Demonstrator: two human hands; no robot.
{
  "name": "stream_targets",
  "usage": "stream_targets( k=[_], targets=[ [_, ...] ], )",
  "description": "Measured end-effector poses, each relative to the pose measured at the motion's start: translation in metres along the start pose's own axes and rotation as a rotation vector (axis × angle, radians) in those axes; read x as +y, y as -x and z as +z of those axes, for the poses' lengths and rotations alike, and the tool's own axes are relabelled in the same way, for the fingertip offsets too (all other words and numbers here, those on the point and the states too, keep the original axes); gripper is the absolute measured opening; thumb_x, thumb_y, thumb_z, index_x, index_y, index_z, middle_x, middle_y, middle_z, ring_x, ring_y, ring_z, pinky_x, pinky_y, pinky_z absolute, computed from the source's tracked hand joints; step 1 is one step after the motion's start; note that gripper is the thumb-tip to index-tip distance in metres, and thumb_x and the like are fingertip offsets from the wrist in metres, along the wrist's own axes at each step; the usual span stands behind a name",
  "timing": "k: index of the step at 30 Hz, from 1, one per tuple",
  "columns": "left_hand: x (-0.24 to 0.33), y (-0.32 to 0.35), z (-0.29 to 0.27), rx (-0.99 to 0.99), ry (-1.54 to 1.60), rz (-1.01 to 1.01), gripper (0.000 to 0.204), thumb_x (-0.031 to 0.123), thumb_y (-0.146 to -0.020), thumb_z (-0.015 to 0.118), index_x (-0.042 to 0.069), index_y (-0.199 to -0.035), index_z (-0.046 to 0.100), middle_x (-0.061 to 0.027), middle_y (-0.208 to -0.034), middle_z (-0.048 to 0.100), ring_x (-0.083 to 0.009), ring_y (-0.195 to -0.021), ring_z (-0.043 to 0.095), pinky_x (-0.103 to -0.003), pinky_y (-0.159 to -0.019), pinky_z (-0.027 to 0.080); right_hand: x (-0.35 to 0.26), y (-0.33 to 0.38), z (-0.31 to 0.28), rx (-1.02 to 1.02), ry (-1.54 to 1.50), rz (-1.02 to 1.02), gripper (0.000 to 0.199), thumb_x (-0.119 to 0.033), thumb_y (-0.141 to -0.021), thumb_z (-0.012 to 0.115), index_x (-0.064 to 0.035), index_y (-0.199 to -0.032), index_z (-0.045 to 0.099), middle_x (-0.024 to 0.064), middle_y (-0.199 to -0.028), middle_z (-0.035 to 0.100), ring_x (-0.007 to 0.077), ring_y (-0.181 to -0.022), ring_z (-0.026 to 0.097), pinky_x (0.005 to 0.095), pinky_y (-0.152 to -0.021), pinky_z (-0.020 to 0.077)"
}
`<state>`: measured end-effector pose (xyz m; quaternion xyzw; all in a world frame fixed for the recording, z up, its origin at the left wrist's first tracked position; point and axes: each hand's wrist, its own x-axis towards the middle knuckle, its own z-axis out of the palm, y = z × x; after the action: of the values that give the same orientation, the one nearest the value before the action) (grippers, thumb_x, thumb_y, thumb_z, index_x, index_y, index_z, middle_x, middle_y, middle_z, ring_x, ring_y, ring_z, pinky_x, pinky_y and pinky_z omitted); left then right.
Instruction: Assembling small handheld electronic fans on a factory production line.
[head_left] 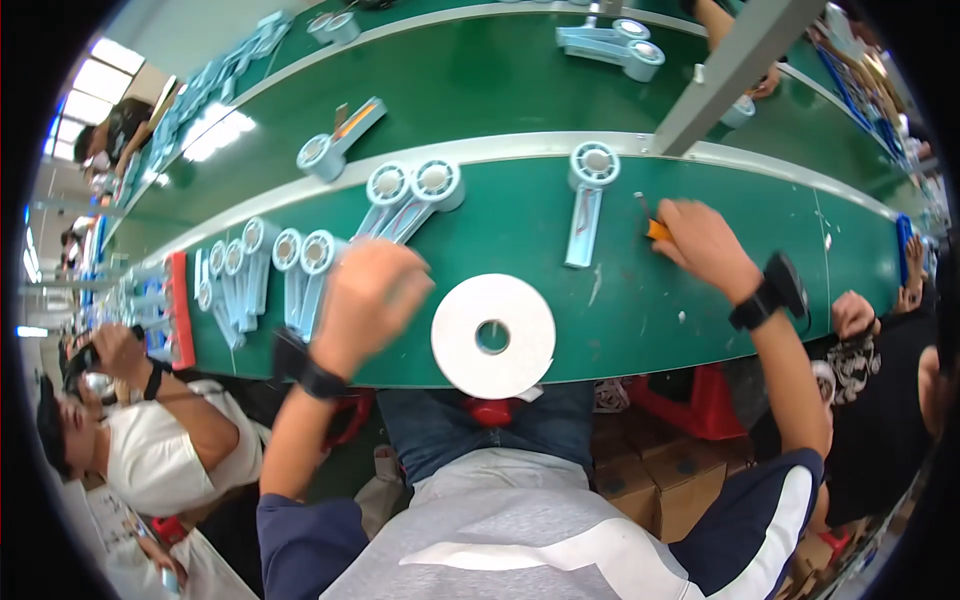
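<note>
My right hand (708, 247) pinches a small orange piece (658, 230) with a thin strip or wire sticking up from it; it looks like a battery, though most is hidden by the fingers. To its left on the green bench lies a light blue handheld fan (584, 225), its handle open and a wire inside. My left hand (372, 300) is smeared by motion, and its fingers do not show clearly. Beside it a group of open fan bodies (318, 252) lies to the left, with two more fans (436, 182) just beyond. Between my hands, a large roll of white tape (460, 345) lies at the bench edge.
Past a metal rail (500, 146), another fan (320, 156) shows an orange piece in its handle. More fans (640, 60) lie farther back. A grey post (735, 75) rises at the right. Co-workers sit on both sides; a red bin edge (180, 310) stands left.
</note>
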<state>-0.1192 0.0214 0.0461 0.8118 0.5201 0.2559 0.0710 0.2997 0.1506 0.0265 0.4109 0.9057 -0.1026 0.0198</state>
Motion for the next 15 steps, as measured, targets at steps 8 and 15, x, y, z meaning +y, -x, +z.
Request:
stream_targets(
  k=[8, 15],
  targets=[
    [0.152, 0.153, 0.069, -0.018, 0.124, -0.304, 0.025, 0.027, -0.081, 0.081, 0.007, -0.073, 0.069, -0.0074, -0.061, 0.063, -0.0263, -0.055, 0.063, -0.036, -0.052, 0.047, -0.120, 0.079, 0.060, 0.407, -0.303, 0.192, 0.036, -0.021, -0.088, 0.075, -0.0036, -0.113, 0.055, 0.0147, -0.081, 0.061, 0.0318, -0.067, 0.059, 0.0371, -0.062, 0.0475],
    [0.172, 0.186, 0.103, 0.137, 0.306, -0.547, 0.033, 0.033, -0.088, 0.074, 0.004, -0.073, 0.069, -0.0124, -0.060, 0.063, -0.0318, -0.052, 0.063, -0.040, -0.048, 0.047, -0.237, 0.052, 0.028, -0.054, -0.624, -0.074, 0.028, -0.027, -0.090, 0.068, -0.0096, -0.112, 0.069, 0.0135, -0.076, 0.069, 0.0257, -0.061, 0.067, 0.0378, -0.062, 0.0528]
  ],
)
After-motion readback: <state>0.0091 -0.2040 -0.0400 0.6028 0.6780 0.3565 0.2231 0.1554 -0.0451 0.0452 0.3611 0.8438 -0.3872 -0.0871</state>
